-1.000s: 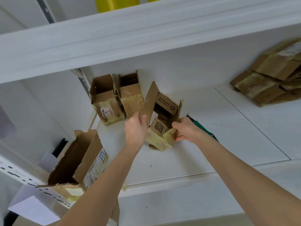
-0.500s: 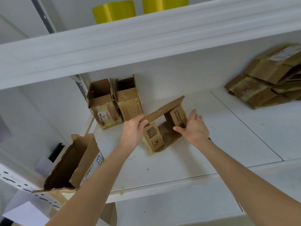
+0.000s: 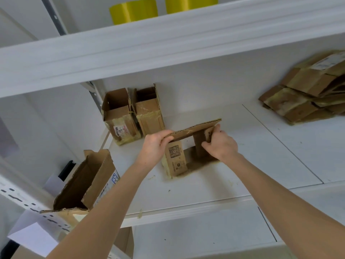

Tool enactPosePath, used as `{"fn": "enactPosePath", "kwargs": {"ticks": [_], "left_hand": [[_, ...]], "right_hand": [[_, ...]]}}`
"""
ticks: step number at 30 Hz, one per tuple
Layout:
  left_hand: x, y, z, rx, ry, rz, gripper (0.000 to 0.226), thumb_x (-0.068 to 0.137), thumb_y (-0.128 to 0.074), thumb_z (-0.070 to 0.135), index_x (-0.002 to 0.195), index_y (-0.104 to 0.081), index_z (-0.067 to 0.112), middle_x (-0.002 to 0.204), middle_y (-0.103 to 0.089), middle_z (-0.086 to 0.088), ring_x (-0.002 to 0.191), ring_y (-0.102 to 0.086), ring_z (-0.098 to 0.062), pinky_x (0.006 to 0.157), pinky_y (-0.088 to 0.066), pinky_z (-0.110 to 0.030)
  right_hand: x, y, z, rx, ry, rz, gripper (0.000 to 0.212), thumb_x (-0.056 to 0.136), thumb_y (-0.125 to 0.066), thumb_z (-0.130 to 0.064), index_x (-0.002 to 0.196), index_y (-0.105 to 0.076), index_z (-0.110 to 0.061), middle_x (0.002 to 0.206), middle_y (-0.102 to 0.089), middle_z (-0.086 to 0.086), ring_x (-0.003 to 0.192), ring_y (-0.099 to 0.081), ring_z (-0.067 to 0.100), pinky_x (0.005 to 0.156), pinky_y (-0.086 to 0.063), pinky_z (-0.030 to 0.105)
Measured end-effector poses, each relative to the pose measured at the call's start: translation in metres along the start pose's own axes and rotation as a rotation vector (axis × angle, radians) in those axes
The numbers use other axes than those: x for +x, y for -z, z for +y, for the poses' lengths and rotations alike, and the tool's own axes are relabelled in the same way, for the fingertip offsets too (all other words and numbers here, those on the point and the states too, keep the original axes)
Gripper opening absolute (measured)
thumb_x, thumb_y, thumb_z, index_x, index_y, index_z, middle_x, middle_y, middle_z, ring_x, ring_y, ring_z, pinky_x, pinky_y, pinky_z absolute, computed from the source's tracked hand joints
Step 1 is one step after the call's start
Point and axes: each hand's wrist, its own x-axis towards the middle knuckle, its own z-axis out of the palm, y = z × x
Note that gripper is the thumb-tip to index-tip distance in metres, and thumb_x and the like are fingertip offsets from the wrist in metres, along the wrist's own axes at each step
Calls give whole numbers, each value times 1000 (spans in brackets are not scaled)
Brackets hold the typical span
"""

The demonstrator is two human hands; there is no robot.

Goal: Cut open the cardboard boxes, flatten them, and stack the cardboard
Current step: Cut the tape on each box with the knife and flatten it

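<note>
The cut-open box (image 3: 175, 159) stands in the middle of the white shelf (image 3: 261, 165), half collapsed: one long panel (image 3: 196, 128) lies across the top like a roof, and a side with a printed square code faces the camera. The left hand (image 3: 155, 144) pinches the left end of that top panel, thumb beneath and fingers curled over the edge. The right hand (image 3: 222, 144) grips the flap at the right end, its fingers wrapped round the cardboard, and it hides most of that side of the box. The inside is in shadow and hard to make out; the print under the code is too small to read. At the back left two open boxes (image 3: 119, 116) stand upright, touching each other. A larger open box (image 3: 89, 180) tilts at the shelf's left edge, its lower part hidden behind the left forearm. Well apart on the right lies the stack of flattened cardboard (image 3: 302, 98), cut off by the frame edge. On the upper shelf (image 3: 168, 43) sit two yellow rolls (image 3: 133, 11), cropped at the top.
</note>
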Motion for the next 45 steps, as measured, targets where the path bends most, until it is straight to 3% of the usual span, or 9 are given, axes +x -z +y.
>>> {"fn": "enactPosePath", "kwargs": {"ticks": [5, 10, 16, 22, 26, 31, 34, 42, 45], "left_hand": [[8, 11, -23, -78, 298, 135, 26, 97, -53, 14, 121, -61, 11, 108, -63, 0, 107, -60, -20, 85, -43, -8], [4, -8, -30, -293, 744, 85, 97, 79, -76, 35, 151, -15, 13, 149, -39, -4, 137, -38, -26, 108, -34, -37], [10, -22, -50, -149, 847, -16, 71, 66, -83, 47, 122, -56, 11, 91, -71, -2, 85, -66, -19, 73, -51, -29], [8, -23, -41, -264, 741, -9, 20, 83, -66, 22, 101, -60, 17, 79, -62, 6, 58, -59, -6, 45, -42, -15], [3, 6, -39, -546, 610, -86, 23, 93, -48, 5, 98, -64, 19, 93, -67, -5, 81, -64, -14, 68, -52, -23], [-6, 33, -41, -896, 610, -238, 47, 81, -56, 17, 127, -57, 12, 119, -64, -12, 107, -58, -26, 95, -46, -39], [-8, 34, -34, -988, 583, -239, 49, 73, -63, 41, 115, -64, 16, 123, -64, -1, 110, -60, -18, 93, -44, -35], [3, 28, -29, -936, 644, 71, 53, 77, -46, 65, 109, -65, 27, 105, -73, 3, 103, -67, -18, 93, -50, -35], [-7, 16, -32, -928, 710, 96, 49, 90, -39, 56, 82, -75, 23, 122, -66, -1, 114, -60, -22, 101, -43, -43]], "right_hand": [[-2, 10, 12, 761, 0, -35, 22, 99, -49, -18, 102, -64, -3, 96, -65, 13, 91, -60, 30, 79, -49, 36], [-13, 11, 4, 710, 96, 103, 28, 97, -49, -13, 70, -53, -11, 69, -53, 3, 67, -49, 20, 58, -36, 27], [-26, 14, 4, 658, 259, 151, 43, 94, -55, -13, 55, -40, -22, 51, -41, -10, 47, -42, 4, 46, -33, 13], [-23, 20, 19, 901, 92, 87, 23, 96, -55, -15, 74, -60, -10, 70, -61, 3, 62, -57, 13, 56, -45, 23], [-18, 24, 46, 1193, -118, -24, 12, 97, -53, -13, 98, -63, -6, 83, -68, 5, 71, -65, 15, 56, -52, 24], [-10, 32, 70, 1651, -69, -483, 43, 71, -66, -32, 106, -67, -6, 89, -60, 8, 80, -53, 23, 73, -43, 32], [-4, 28, 62, 1520, -103, -487, 45, 93, -51, -43, 122, -63, -11, 112, -69, 11, 99, -65, 28, 83, -49, 37], [-8, 27, 29, 1158, 141, -246, 56, 84, -54, 13, 130, -59, -18, 118, -67, 10, 109, -64, 23, 98, -48, 36], [-15, 19, 28, 1199, 49, -263, 41, 91, -47, 7, 123, -63, -13, 109, -69, 8, 91, -66, 12, 82, -50, 25]]}}
